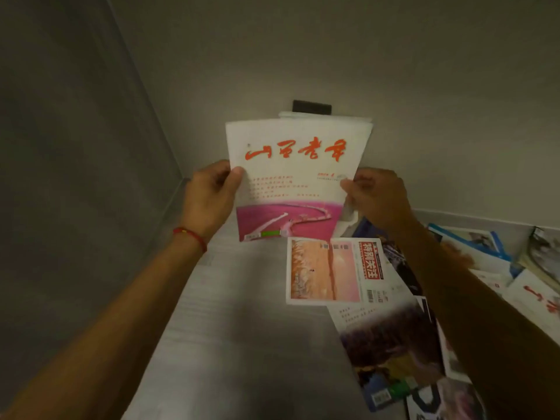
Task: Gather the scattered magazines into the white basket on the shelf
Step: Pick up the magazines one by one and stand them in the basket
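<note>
The held magazine [292, 177] is white with red lettering above a pink landscape. Another magazine [333, 269] shows orange-pink imagery and a red title block. The wrist string [191, 236] is red.

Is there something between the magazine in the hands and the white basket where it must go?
Nothing visible does. The left hand and right hand hold the white magazine with red title upright by its side edges. No white basket shows in this view, only wall and a small black bracket behind the magazine, so the path cannot be judged.
</note>
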A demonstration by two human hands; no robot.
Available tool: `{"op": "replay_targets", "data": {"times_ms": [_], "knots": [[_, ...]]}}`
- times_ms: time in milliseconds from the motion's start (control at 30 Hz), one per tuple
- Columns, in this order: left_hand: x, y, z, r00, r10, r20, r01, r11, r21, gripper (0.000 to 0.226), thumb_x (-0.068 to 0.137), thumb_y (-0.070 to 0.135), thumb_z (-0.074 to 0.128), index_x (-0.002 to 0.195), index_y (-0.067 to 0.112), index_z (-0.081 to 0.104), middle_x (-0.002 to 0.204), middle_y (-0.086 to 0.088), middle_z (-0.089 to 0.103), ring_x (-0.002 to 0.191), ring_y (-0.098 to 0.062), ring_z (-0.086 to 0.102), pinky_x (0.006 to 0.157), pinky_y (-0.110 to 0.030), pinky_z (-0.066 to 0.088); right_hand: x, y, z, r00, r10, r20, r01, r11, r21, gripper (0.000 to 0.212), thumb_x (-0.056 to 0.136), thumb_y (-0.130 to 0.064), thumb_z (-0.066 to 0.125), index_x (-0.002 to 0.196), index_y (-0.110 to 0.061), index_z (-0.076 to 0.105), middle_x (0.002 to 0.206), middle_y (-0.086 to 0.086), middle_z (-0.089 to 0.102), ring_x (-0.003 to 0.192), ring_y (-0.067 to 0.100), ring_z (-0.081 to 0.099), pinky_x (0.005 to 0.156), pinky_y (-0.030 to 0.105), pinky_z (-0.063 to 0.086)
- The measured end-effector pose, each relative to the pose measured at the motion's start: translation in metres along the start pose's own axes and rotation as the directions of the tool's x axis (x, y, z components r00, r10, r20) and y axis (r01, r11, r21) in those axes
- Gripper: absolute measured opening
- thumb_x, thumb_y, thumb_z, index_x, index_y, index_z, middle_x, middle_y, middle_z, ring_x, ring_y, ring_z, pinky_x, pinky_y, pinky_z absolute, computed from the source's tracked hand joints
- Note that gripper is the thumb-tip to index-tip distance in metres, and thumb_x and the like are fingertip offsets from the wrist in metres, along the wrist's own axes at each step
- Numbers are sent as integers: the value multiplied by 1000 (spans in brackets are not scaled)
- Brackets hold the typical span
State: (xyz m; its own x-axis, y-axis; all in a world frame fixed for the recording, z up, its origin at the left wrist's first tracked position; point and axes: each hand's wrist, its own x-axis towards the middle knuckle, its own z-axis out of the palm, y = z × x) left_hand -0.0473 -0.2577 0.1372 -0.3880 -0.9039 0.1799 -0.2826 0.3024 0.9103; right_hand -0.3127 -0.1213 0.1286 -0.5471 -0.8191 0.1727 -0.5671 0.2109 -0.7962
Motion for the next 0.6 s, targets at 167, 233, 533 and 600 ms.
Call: {"op": "replay_targets", "data": {"times_ms": [167, 233, 533, 600], "knots": [[65, 13, 41, 995, -96, -3, 96, 995, 16, 28, 94, 40, 59, 95, 17, 74, 99, -7, 77, 86, -31, 74, 82, -51, 61, 52, 13, -16, 994, 7, -113, -13, 998, -53, 20, 91, -28, 66, 101, -13, 74, 99, 1, 77, 75, 10, 73, 69, 23, 57], [81, 10, 59, 987, -159, -14, 158, 987, -29, 23, 93, 38, 63, 99, 20, 77, 101, -2, 77, 87, -27, 74, 84, -48, 62, 66, 24, -15, 991, 26, -130, -35, 997, -70, 22, 91, -28, 65, 102, -10, 73, 103, 6, 77, 81, 18, 74, 77, 32, 59], [115, -16, 117, 867, -496, 41, 474, 799, -371, 8, 90, 14, 71, 98, 11, 71, 103, -4, 71, 94, -24, 68, 95, -43, 57, 95, 80, 11, 971, 221, -87, -227, 972, -62, 26, 90, -21, 67, 109, -6, 73, 106, 13, 75, 92, 27, 73, 83, 34, 58], [117, -23, 126, 841, -538, 50, 510, 761, -401, 4, 90, 15, 71, 89, 13, 67, 97, -2, 70, 92, -25, 68, 89, -41, 58, 96, 87, 19, 971, 220, -91, -228, 969, -99, 25, 91, -22, 66, 107, -4, 74, 105, 14, 75, 86, 24, 71, 69, 21, 52]]}}
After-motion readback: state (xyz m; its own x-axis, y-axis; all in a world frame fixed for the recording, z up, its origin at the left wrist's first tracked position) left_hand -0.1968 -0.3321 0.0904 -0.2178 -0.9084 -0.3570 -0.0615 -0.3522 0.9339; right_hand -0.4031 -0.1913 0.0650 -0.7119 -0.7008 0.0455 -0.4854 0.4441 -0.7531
